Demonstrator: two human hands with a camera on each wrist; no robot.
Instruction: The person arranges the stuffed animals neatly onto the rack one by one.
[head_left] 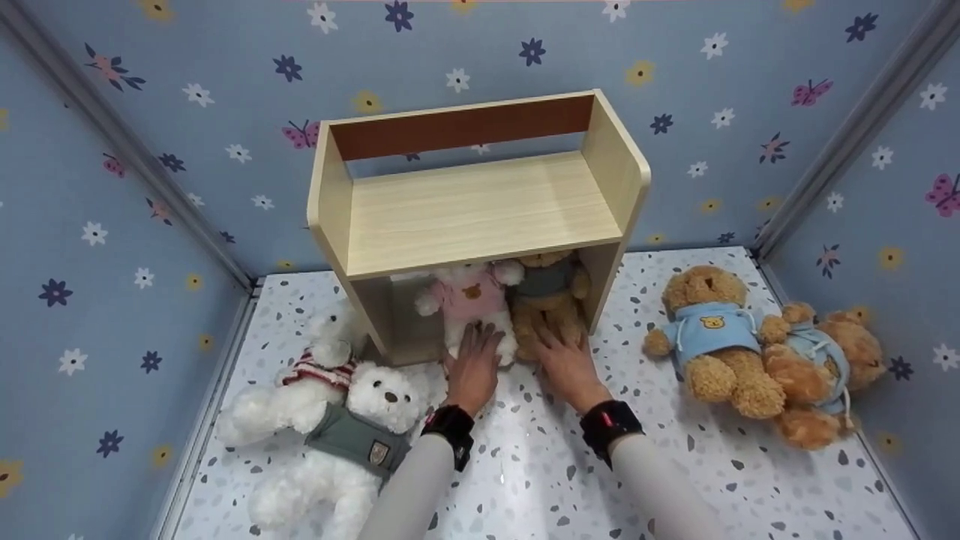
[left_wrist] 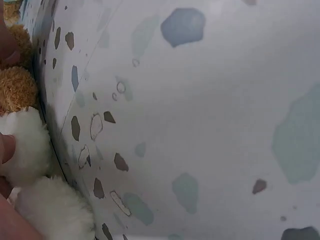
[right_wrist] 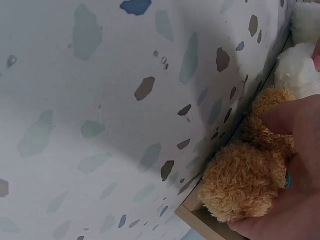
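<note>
In the lower compartment of a light wooden shelf (head_left: 484,217) sit two plush bears side by side. One is a white plush bear (head_left: 471,296) in a pink top; my left hand (head_left: 473,367) presses its lower body with fingers extended. To its right is a brown plush bear (head_left: 546,289) in a dark grey top, partly under the shelf board. My right hand (head_left: 566,367) lies against this bear's legs, fingers spread. The right wrist view shows the thumb over one brown leg (right_wrist: 240,182). White fur (left_wrist: 52,207) touches the left fingers in the left wrist view.
Left of the shelf lie a white bear in a green top (head_left: 360,435) and a white bear in red stripes (head_left: 319,375). On the right are two brown bears in blue hoodies (head_left: 712,330), (head_left: 814,367). Patterned walls (head_left: 480,45) enclose the speckled floor (head_left: 525,465).
</note>
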